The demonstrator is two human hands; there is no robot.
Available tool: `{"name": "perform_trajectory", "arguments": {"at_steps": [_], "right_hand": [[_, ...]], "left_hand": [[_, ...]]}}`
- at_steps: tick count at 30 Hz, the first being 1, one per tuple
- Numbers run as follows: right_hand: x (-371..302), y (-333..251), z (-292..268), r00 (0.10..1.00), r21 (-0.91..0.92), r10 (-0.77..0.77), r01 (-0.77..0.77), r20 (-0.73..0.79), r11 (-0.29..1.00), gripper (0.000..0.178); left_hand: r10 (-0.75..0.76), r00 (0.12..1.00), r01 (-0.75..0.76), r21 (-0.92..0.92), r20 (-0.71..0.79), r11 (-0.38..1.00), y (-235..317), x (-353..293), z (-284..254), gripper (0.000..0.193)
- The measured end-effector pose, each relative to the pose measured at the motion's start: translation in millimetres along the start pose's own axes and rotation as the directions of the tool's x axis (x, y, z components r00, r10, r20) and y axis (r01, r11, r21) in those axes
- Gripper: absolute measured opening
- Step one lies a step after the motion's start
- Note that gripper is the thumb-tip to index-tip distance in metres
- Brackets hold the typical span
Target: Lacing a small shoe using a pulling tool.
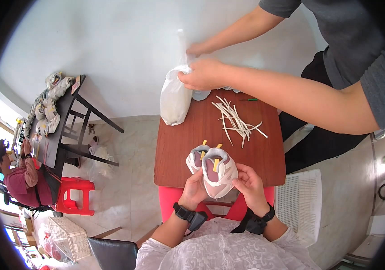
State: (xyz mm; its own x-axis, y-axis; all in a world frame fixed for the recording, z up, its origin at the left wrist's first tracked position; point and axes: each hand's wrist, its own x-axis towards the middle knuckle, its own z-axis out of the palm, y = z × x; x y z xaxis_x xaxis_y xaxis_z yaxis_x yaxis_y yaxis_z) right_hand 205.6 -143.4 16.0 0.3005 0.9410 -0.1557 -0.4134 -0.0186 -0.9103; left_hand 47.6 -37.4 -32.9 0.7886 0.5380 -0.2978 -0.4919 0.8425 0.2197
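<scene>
Over the near edge of the table I hold a pair of small pink and white shoes. My left hand (194, 189) is closed round the left side of the nearer shoe (218, 176), its fingers partly hidden. My right hand (249, 183) grips that shoe's right side between thumb and fingers. The second shoe (194, 158) sits close against it on the far left; what supports it is hidden. Yellow strips (216, 165) stick up from the openings of both shoes.
Across the brown table (179, 153), a co-worker's hands (206, 74) hold a white plastic bag (175, 101). Thin white strips (235, 118) lie piled near a green-handled tool (251, 99). A white plastic chair (298, 202) stands right. Left, another person sits by a shoe-laden dark table (68, 105).
</scene>
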Motion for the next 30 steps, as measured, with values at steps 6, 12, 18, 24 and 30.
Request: {"name": "perform_trajectory", "arguments": {"at_steps": [6, 12, 18, 24, 30], "right_hand": [[-1.6, -4.8, 7.7, 0.991, -0.153, -0.130, 0.133, 0.031, 0.979, 0.046], [-5.5, -6.1, 11.0, 0.979, -0.310, -0.202, 0.201, 0.028, 0.929, 0.043], [-1.1, 3.9, 1.3, 0.979, -0.340, -0.203, 0.192, 0.003, 0.921, 0.044], [2.5, 6.5, -3.4, 0.976, -0.317, -0.217, 0.199, -0.024, 0.927, 0.042], [4.7, 0.4, 0.7, 0.990, -0.108, -0.137, 0.133, -0.036, 0.985, 0.043]], "left_hand": [[-0.012, 1.000, 0.012, -0.019, 0.019, 1.000, -1.4, 3.7, -11.4, 0.048], [-0.014, 1.000, 0.014, -0.007, 0.017, 1.000, -2.2, 5.6, -19.9, 0.048], [-0.023, 1.000, 0.022, 0.007, 0.020, 1.000, 2.9, 1.5, -6.8, 0.047], [0.006, 0.999, -0.007, 0.024, 0.038, 1.000, 2.0, -2.2, 3.8, 0.049], [0.052, 0.995, -0.061, 0.120, 0.082, 0.991, 0.9, -2.1, 5.8, 0.052]]}}
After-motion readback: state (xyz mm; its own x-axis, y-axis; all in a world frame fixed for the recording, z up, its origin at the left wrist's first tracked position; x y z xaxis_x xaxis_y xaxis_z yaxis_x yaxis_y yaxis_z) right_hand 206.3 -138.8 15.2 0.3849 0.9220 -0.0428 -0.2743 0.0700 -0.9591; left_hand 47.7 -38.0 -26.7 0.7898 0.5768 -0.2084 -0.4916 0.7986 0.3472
